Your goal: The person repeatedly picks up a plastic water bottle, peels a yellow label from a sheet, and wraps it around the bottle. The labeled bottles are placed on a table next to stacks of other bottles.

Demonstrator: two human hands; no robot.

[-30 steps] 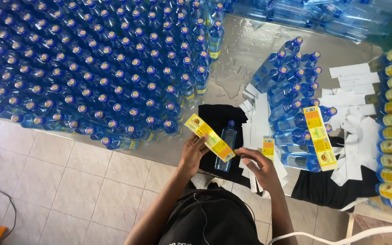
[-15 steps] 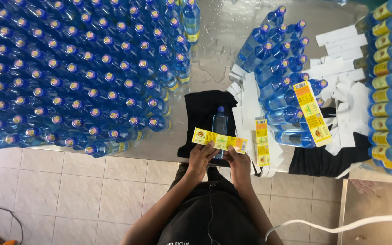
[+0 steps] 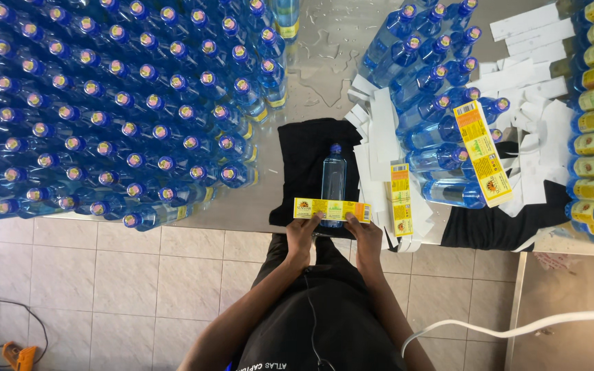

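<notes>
Left hand: the left hand (image 3: 302, 235) pinches the left end of a long yellow paper label (image 3: 332, 209), fingers closed on it.
Right hand: the right hand (image 3: 366, 235) pinches the right end of the same label.
Label: stretched flat across the bottom of a clear blue plastic bottle (image 3: 333, 180).
Bottle: lies on a black cloth (image 3: 305, 165) on the shiny metal worktop (image 3: 335, 41), cap pointing away.
Nearby: many blue-capped bottles standing (image 3: 104, 110) on the left; white paper strips (image 3: 379, 137) on the right.
</notes>
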